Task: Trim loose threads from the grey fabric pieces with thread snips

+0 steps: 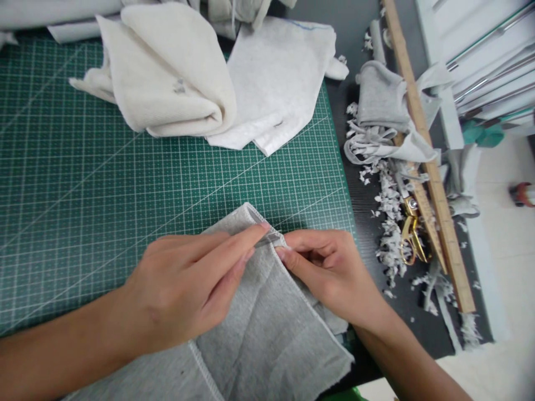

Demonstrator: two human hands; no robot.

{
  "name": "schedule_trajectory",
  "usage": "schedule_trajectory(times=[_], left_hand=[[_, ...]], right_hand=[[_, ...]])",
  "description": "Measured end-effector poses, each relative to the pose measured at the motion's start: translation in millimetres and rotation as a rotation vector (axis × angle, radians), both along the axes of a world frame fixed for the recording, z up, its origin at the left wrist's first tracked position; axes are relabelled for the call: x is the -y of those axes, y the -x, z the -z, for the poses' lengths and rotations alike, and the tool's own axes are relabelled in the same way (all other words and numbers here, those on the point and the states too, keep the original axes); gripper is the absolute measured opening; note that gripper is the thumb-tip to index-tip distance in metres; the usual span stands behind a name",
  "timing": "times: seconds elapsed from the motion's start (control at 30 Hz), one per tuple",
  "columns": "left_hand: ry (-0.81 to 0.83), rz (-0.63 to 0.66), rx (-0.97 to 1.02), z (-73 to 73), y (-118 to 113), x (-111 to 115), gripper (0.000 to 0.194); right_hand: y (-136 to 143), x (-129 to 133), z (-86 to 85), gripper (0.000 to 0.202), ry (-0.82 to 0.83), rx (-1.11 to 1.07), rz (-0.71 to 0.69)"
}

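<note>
A grey fabric piece (267,323) with white overlocked edges lies over the near part of the green cutting mat (175,178). My right hand (330,267) pinches the fabric's edge at a stitched corner between thumb and index finger. From the left, my left hand (188,278) reaches over the same fabric, its index fingertip at the folded opening beside that corner and its thumb just below. Its other fingers are partly hidden. The opening between the two hands shows a narrow grey inner layer.
Cream fabric (171,67) and white fabric (284,72) lie at the mat's far side. On the dark table (359,189) at right are grey scraps (382,94), fluffy trimmings, gold-handled scissors (412,236) and a long wooden ruler (434,167).
</note>
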State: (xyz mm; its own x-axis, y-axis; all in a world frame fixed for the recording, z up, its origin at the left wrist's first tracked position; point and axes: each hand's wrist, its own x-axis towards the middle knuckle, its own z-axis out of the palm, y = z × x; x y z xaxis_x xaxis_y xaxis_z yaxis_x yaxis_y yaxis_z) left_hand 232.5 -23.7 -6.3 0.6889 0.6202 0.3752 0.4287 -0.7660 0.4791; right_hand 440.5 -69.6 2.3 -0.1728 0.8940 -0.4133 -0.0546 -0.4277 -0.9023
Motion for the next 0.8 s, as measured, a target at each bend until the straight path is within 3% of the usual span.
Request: schedule_trajectory(times=[0.23, 0.43, 0.57, 0.8], left_hand=[[0.323, -0.005, 0.155, 2.2, -2.3, 4.1, 0.026], [0.440, 0.032, 0.168, 1.0, 0.4, 2.0, 0.031], [0.430, 0.074, 0.162, 0.3, 2.2, -0.4, 0.029], [0.258, 0.114, 0.119, 1.9, 6.8, -4.3, 0.023]], right_hand=[[-1.2, 0.9, -0.7, 0.019, 0.036, -0.098, -0.030], [1.1, -1.2, 0.1, 0.018, 0.064, -0.168, -0.024], [-1.4, -2.2, -0.3, 0.018, 0.120, -0.217, -0.034], [-8.5, -1.7, 0.1, 0.015, 0.177, -0.266, -0.078]])
